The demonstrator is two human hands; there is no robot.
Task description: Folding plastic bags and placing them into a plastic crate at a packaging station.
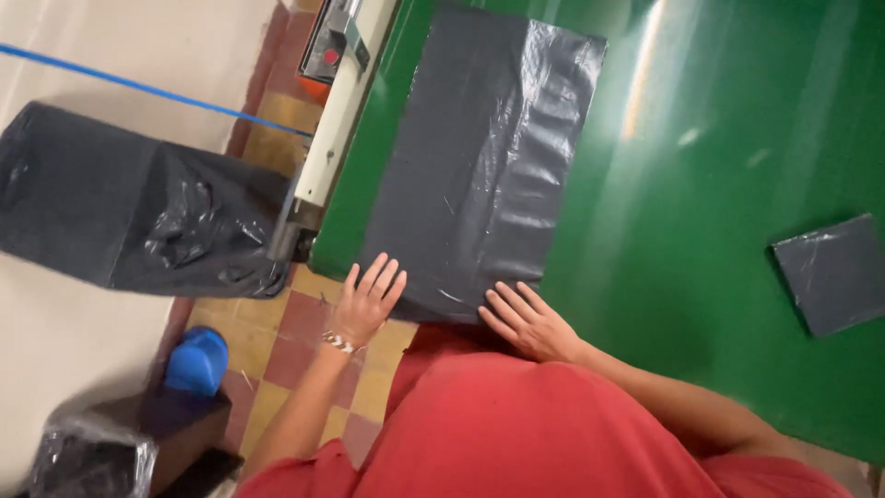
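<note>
At the far left a large black plastic bag (pixel 120 207) lies spread and crumpled over a pale area, with a thin blue line (pixel 138 86) running across above it. Below it sit a blue cap-like object (pixel 197 360) and, in the bottom corner, a bundle wrapped in clear plastic (pixel 88 461). The floor (pixel 277 337) here is tiled in red and yellow squares.

Next comes a white machine bar (pixel 336 111) with a red-and-grey control part at its top, standing along the left edge of the green surface (pixel 719 157).

The left hand (pixel 367 300), with a bracelet at the wrist, is open, its fingers spread, and it rests flat at the near left corner of a flat dark grey plastic sheet (pixel 489 157). This sheet lies stretched out on the green surface, running from the near edge away toward the top, with a glossy fold down its right part.

The right hand (pixel 527 321) is open as well, palm down, fingers pressed on the near edge of the same sheet, close to its right corner. The person's red shirt (pixel 516 433) fills the bottom centre.

Well apart at the right, a small folded dark grey square (pixel 834 272) lies on the surface.
</note>
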